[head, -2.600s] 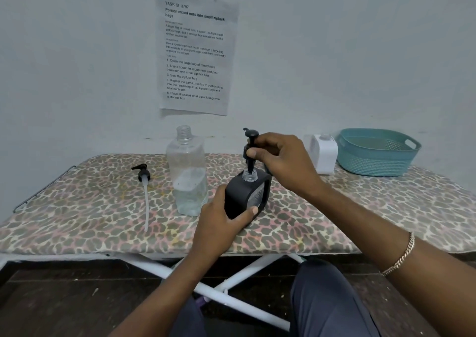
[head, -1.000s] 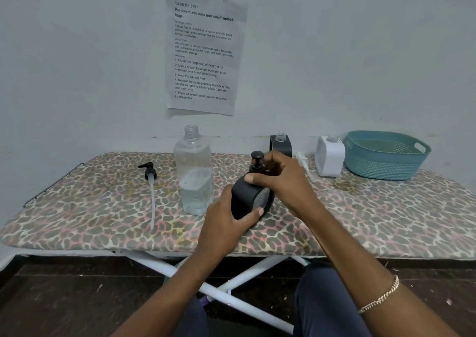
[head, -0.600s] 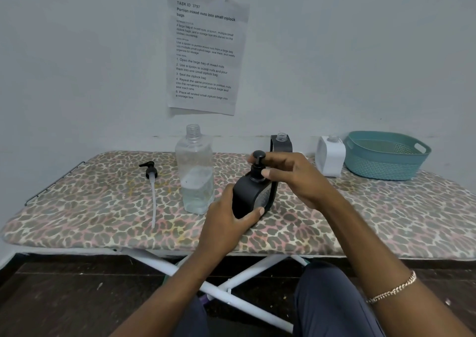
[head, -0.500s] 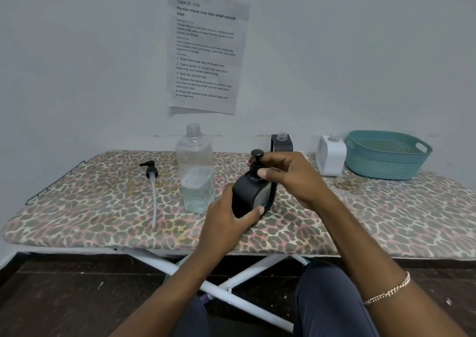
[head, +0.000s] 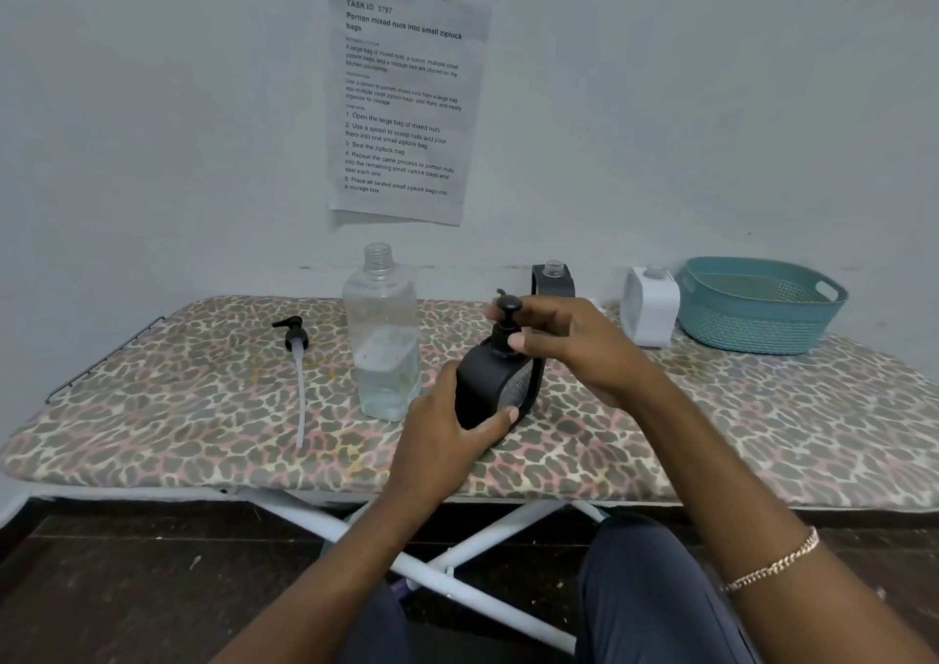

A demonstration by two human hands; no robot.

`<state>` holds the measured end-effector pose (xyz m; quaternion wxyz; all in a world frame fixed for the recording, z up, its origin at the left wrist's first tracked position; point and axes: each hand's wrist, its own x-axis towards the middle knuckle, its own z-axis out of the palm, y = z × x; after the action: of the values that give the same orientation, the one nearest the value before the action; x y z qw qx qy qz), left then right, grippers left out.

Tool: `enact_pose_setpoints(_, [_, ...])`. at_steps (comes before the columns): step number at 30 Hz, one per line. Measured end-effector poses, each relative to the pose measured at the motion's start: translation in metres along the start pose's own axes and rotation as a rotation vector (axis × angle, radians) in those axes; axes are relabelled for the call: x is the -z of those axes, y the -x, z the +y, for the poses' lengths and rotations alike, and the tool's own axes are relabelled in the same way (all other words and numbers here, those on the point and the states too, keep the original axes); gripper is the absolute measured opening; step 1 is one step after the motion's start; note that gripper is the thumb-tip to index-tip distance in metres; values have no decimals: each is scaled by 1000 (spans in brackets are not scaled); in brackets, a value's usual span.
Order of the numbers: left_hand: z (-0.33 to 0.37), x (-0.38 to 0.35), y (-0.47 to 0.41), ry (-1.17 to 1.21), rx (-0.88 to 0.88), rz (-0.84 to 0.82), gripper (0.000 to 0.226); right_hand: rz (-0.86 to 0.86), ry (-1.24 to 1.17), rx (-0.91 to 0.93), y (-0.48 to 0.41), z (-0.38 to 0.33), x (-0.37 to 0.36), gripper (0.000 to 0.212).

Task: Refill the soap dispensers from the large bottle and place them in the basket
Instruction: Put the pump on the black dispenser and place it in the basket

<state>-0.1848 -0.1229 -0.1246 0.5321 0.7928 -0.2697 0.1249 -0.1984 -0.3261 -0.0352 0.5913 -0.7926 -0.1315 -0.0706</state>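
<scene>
My left hand (head: pixel 447 440) grips the black dispenser (head: pixel 480 379) low, thumb across its front, while my right hand (head: pixel 576 348) pinches its pump (head: pixel 505 333).

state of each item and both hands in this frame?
Large bottle: upright, uncapped, partly full of clear liquid.
Loose pump: lying on the table.
Near black dispenser: on the table, fitted pump in its neck.
Far black dispenser: upright, neck open, no pump.
White dispenser: upright, neck open, no pump.
Basket: no dispenser visible inside.
Left hand: grips the Near black dispenser.
Right hand: pinches the fitted pump.
</scene>
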Motion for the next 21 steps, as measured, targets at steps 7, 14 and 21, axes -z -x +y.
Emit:
enact_pose_setpoints(7, [-3, 0, -1, -18, 1, 14, 51, 352, 148, -7, 0, 15, -34, 42])
enact_pose_setpoints(14, [-3, 0, 0, -11, -1, 7, 50, 162, 93, -40, 0, 10, -22, 37])
enact_pose_setpoints(21, [-2, 0, 0, 6, 12, 10, 51, 163, -68, 24, -1, 13, -14, 28])
